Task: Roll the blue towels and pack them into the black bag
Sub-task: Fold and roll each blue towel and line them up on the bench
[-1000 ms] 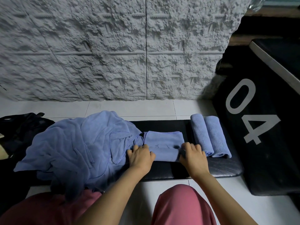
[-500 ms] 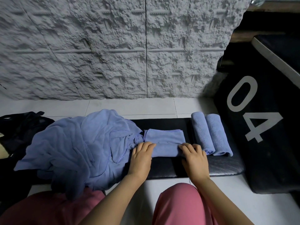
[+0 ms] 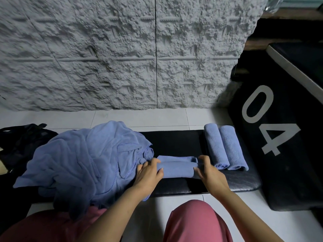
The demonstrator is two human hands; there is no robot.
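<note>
A blue towel [image 3: 176, 167], nearly rolled up, lies crosswise on the black padded bench [image 3: 176, 142]. My left hand [image 3: 148, 172] grips its left end and my right hand [image 3: 208, 172] grips its right end, fingers curled over the roll. A short flat strip of the towel still shows behind the roll. Two finished blue rolls [image 3: 224, 147] lie side by side at the bench's right end. A loose heap of blue towels [image 3: 80, 159] covers the left part of the bench. The black bag [image 3: 22, 142] sits at the far left, partly hidden by the heap.
A large black box marked "04" [image 3: 272, 130] stands right of the bench. A rough grey wall [image 3: 122, 53] rises behind a strip of white tiled floor [image 3: 139, 117]. My knees in pink trousers [image 3: 194, 222] are at the bottom.
Both hands have rolled the towel away from me; the flat part behind the roll has shrunk to a narrow strip and the roll is thicker.
</note>
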